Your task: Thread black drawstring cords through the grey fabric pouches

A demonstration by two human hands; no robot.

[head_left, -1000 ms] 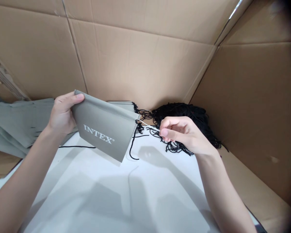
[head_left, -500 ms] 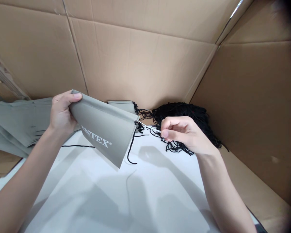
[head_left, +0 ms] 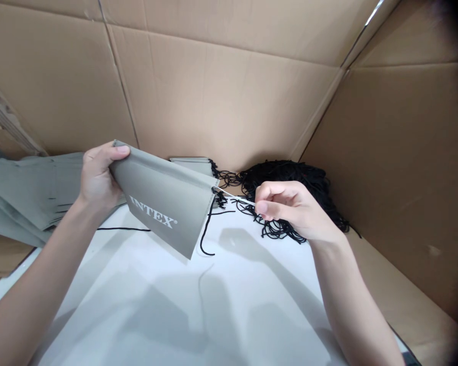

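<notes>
A creased cardboard back wall (head_left: 229, 101) stands behind the white worktop (head_left: 290, 310) and meets a cardboard side wall (head_left: 408, 162) at the right, with a bright slit (head_left: 373, 12) high along that corner. At the left, grey cloth pieces (head_left: 26, 188) lie in an overlapping heap. A small grey stack (head_left: 193, 165) with black cord ends sits near the back wall, and beside it a tangled pile of black cords (head_left: 290, 170) spreads toward the corner.
</notes>
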